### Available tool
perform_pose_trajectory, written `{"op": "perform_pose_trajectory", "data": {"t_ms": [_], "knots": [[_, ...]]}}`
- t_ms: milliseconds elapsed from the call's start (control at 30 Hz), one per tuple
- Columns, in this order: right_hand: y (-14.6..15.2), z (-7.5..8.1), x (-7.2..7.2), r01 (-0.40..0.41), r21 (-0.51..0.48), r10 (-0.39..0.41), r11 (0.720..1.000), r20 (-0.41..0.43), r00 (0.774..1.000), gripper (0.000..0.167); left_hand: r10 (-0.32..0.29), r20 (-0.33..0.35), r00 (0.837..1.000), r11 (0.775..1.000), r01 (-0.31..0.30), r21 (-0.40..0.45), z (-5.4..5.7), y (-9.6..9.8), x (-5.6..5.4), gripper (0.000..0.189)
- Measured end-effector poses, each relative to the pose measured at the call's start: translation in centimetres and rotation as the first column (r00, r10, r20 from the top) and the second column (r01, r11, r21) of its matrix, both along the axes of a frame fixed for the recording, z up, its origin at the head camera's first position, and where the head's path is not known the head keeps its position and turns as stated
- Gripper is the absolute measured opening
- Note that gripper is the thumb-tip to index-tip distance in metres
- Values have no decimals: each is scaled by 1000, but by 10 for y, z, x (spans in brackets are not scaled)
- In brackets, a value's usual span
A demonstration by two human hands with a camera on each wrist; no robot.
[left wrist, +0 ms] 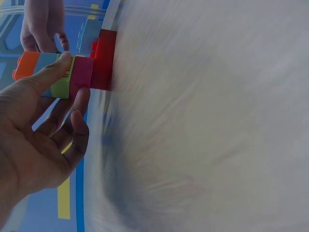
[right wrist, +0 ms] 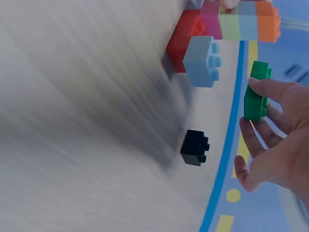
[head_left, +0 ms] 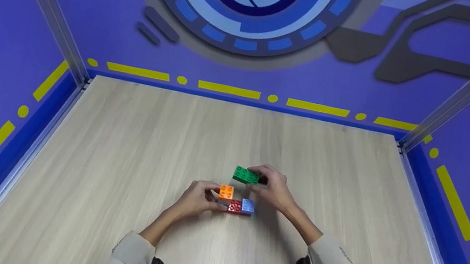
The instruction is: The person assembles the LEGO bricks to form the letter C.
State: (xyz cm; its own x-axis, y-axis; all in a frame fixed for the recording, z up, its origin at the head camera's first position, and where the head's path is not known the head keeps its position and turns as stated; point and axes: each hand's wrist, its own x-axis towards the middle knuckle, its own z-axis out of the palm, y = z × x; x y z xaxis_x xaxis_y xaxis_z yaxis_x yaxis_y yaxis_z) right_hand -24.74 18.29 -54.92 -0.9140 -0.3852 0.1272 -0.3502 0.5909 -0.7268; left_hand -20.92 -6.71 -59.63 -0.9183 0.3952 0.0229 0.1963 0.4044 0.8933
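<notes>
My left hand [head_left: 196, 199] grips a stack of toy building bricks between thumb and fingers. In the left wrist view its layers run from an orange brick [left wrist: 27, 65] on top through light blue and a yellow-green brick [left wrist: 60, 88] to a magenta brick [left wrist: 81, 75]. The stack stands on one end of a long red brick [left wrist: 104, 60]; a light blue brick [right wrist: 198, 61] sits on the other end. My right hand [head_left: 274, 190] pinches a long green brick [right wrist: 254, 100] by its sides, held above the table just behind the stack.
A small black brick [right wrist: 193, 147] rests on the wooden table [head_left: 143, 136] below my right hand. Blue panels with yellow dashes [head_left: 228, 89] and metal posts [head_left: 47, 0] border the table at the back and sides.
</notes>
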Motion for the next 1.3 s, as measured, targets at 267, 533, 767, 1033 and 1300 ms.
{"op": "perform_pose_trajectory", "data": {"t_ms": [267, 533, 767, 1033, 1300], "knots": [[10, 10, 18, -75, -48, 76, 996, 3, 997, 38, 3, -1, 1000, 1000, -3, -6, 1, -1, 1, 40], [13, 12, 32, -96, -72, 100, 993, 47, 994, 42, 3, -9, 1000, 1000, -3, 3, 2, 0, 1, 38], [15, 11, 38, -135, -90, 139, 987, 40, 990, 42, 6, 5, 1000, 1000, -6, 22, 1, 0, 2, 38], [16, 8, 37, -149, -114, 156, 982, 48, 987, 41, 2, 7, 1000, 999, -2, 39, 1, 0, 1, 38], [13, 11, 33, -199, -118, 205, 973, 36, 978, 39, 0, -6, 1000, 999, 1, 46, 0, 1, 0, 36]]}}
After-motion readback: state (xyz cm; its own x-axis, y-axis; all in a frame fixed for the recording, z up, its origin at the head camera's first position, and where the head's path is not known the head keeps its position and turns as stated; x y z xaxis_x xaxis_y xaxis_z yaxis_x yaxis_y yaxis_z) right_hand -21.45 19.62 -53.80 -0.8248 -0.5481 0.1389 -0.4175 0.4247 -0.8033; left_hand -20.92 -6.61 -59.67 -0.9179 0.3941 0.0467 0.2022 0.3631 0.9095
